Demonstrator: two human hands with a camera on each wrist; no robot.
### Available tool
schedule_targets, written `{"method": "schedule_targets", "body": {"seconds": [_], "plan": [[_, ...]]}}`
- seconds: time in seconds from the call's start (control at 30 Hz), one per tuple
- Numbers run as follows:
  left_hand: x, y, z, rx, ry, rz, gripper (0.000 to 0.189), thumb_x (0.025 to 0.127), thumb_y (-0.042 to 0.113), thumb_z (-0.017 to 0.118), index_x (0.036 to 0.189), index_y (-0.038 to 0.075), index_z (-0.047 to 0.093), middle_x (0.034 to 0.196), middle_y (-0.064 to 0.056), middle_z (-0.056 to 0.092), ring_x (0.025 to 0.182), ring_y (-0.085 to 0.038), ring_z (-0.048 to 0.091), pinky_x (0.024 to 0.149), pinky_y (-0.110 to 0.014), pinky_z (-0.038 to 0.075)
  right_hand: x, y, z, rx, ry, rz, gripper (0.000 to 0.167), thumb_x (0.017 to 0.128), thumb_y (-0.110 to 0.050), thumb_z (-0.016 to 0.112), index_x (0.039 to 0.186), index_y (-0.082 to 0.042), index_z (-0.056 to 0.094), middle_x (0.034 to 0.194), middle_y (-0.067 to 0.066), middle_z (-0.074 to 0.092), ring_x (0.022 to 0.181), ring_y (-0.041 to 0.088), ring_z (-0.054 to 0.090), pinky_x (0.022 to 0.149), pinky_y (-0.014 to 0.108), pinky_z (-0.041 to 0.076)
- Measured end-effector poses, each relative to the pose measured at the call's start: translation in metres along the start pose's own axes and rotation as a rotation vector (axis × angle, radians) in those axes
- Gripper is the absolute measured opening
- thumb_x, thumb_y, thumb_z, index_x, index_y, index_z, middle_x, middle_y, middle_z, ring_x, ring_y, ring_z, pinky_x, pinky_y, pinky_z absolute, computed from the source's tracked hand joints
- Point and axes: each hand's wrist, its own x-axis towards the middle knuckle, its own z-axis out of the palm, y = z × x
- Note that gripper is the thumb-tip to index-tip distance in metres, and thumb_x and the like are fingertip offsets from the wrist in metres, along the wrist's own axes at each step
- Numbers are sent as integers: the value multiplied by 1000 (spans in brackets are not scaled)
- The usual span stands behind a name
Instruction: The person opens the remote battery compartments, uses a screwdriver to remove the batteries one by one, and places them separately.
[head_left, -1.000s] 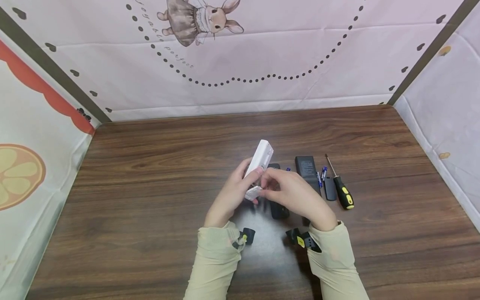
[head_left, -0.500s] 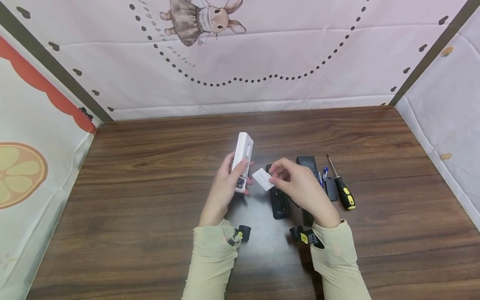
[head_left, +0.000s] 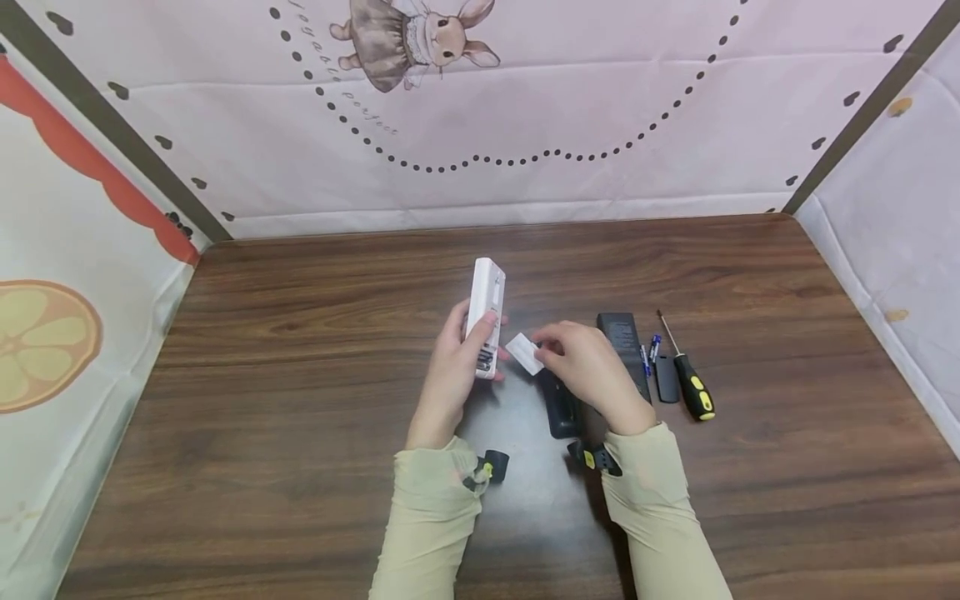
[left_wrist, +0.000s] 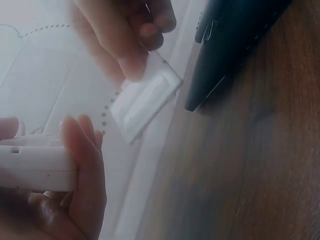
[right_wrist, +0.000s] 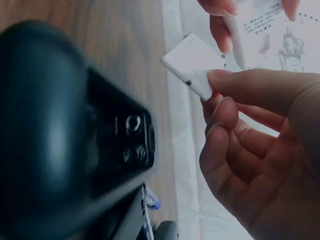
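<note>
My left hand [head_left: 444, 375] grips a white remote control [head_left: 483, 292]. Its lower end is uncovered and shows dark metal springs in the battery bay. Between thumb and fingers, my right hand [head_left: 592, 371] pinches a small white battery cover [head_left: 523, 353], just right of the remote and apart from it. In the right wrist view the cover [right_wrist: 192, 60] points away from that hand's fingertips. Under the right hand lies a black remote control [head_left: 561, 408], partly hidden. Its bare battery bay, with springs, faces up in the right wrist view.
Right of the right hand lies a second black remote [head_left: 619, 333], partly covered by that hand. Beside it are blue-and-white batteries [head_left: 655, 347], a small black battery cover [head_left: 666, 380] and a yellow-black screwdriver [head_left: 697, 395]. Printed cloth walls [head_left: 525, 117] border the wooden table [head_left: 315, 350].
The right hand has drawn the white cover off the white remote, to the right. The left hand has moved the remote left and away, exposing its battery bay. Recently both have moved little.
</note>
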Motion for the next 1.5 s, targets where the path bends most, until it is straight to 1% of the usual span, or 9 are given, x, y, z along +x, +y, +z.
{"method": "schedule_targets", "body": {"seconds": [0.17, 0.33, 0.5, 0.67, 0.9, 1.03, 1.13, 1.33, 1.5], "plan": [[6, -11, -4, -21, 0, 3, 40, 90, 32, 52, 126, 20, 40, 107, -10, 58, 66, -24, 58, 47, -41, 50, 9, -4, 5, -38, -12, -9, 17, 82, -12, 63, 98, -10, 68, 82, 0, 63, 68, 11, 54, 61, 28, 45], [5, -12, -3, -22, 11, 14, 39, 89, 34, 53, 124, 22, 42, 106, -8, 59, 70, -32, 58, 55, -56, 47, 14, -10, 10, -61, -72, 25, 18, 81, -10, 63, 99, -11, 68, 80, -1, 62, 65, 13, 51, 59, 28, 44], [4, -12, -3, -16, 19, 21, 39, 89, 34, 53, 124, 22, 42, 105, -8, 59, 71, -33, 57, 59, -63, 41, 16, -14, 15, -103, -110, 63, 19, 80, -11, 63, 98, -12, 69, 81, -1, 63, 65, 13, 53, 60, 30, 45], [4, -13, -1, -3, 4, 35, 43, 88, 35, 54, 127, 21, 40, 110, -13, 57, 75, -42, 54, 58, -62, 42, 15, -13, 16, -135, -113, 95, 17, 79, -14, 63, 94, -15, 69, 77, -4, 63, 65, 13, 53, 57, 31, 44], [6, -15, -2, 21, 6, 40, 43, 88, 36, 53, 127, 22, 40, 113, -18, 55, 70, -34, 56, 54, -56, 46, 14, -15, 22, -206, -97, 90, 14, 76, -13, 64, 89, -17, 69, 79, -2, 64, 67, 15, 55, 57, 34, 45], [5, -15, -2, 28, 10, 41, 43, 89, 36, 53, 127, 22, 40, 112, -16, 56, 73, -38, 56, 53, -55, 47, 13, -17, 25, -230, -86, 56, 13, 77, -14, 65, 90, -16, 69, 82, -1, 65, 67, 15, 56, 57, 35, 46], [5, -15, -2, 26, 11, 39, 43, 89, 36, 53, 127, 22, 40, 110, -13, 57, 72, -36, 56, 54, -56, 46, 12, -18, 25, -222, -82, 52, 14, 78, -16, 66, 91, -16, 69, 81, -2, 63, 66, 13, 54, 57, 34, 46], [5, -14, -2, 32, 14, 28, 42, 89, 36, 53, 126, 22, 41, 106, -9, 59, 68, -25, 57, 52, -51, 49, 8, -17, 13, -173, -83, 80, 22, 79, -18, 67, 101, -15, 66, 74, -3, 57, 61, 13, 50, 53, 29, 41], [5, -14, -1, -17, 10, 8, 40, 89, 36, 52, 124, 19, 42, 106, -10, 59, 70, -29, 58, 58, -54, 48, 2, -9, -6, -126, -72, 113, 26, 82, -21, 64, 107, -15, 63, 74, -2, 54, 59, 14, 47, 50, 28, 38]]}}
